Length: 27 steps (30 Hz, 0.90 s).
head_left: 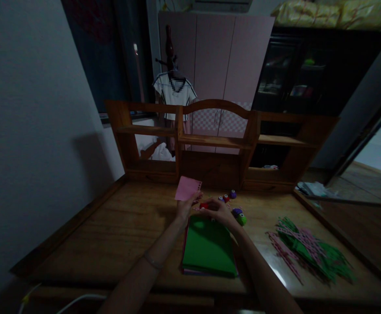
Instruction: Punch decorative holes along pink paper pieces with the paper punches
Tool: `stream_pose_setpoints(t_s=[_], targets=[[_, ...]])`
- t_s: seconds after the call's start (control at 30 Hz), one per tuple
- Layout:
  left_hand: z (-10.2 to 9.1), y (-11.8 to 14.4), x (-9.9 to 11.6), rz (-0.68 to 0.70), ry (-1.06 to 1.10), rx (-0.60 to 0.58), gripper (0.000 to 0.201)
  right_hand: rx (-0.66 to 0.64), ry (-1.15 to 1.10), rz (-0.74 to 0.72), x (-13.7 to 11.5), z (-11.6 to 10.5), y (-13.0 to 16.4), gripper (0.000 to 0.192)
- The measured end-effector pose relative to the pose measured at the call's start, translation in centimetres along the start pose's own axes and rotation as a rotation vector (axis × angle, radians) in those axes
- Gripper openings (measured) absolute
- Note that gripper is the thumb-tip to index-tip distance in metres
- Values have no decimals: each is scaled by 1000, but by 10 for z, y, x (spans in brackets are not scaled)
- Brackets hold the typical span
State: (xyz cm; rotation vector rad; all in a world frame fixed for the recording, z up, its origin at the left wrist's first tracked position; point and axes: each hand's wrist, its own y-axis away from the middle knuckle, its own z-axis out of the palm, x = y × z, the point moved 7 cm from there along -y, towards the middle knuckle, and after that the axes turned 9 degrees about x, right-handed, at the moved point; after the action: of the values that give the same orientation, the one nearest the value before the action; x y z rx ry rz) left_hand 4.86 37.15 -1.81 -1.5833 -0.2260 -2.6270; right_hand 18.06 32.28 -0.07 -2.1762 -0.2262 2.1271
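Note:
My left hand (186,206) pinches a pink sheet of paper (188,188) by its lower right part. A row of dark holes runs along the sheet's right edge. My right hand (219,211) has its fingers closed around a small red piece (203,205), close beside the left hand; its exact kind is too small and dim to tell. Below both hands lies a stack of green sheets (209,246), with other colours showing at its edges. Just past the right hand are a small green round figure with an eye (241,219) and a purple one (237,212).
Further back sit a small red figure (226,198) and a purple figure (233,194). A heap of green and pink paper strips (304,248) lies on the desk's right side. A wooden shelf unit (215,140) closes off the desk's back; a wall (46,131) stands at left.

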Motion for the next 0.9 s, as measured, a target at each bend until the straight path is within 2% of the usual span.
stream_pose_setpoints(t_s=[0.07, 0.23, 0.33, 0.5, 0.67, 0.77, 0.9], targets=[[1, -2, 0, -8, 31, -17, 39, 43, 6, -17, -3, -5, -1, 37], [5, 0, 2, -5, 73, -84, 43, 259, 96, -115, -11, -28, -6, 33], [5, 1, 1, -23, 80, -92, 45, 317, 207, -189, -14, -31, -3, 33], [2, -2, -2, -62, 65, -69, 46, 251, 430, -340, -24, -15, 8, 27], [-2, -7, -7, -100, 39, -61, 46, 192, 546, -405, -31, -4, 14, 26], [-2, -8, -7, -101, 53, -61, 47, 197, 441, -386, -29, -3, 11, 30], [2, -7, -3, -84, 38, -73, 48, 325, 22, -215, -15, -20, -2, 33]])
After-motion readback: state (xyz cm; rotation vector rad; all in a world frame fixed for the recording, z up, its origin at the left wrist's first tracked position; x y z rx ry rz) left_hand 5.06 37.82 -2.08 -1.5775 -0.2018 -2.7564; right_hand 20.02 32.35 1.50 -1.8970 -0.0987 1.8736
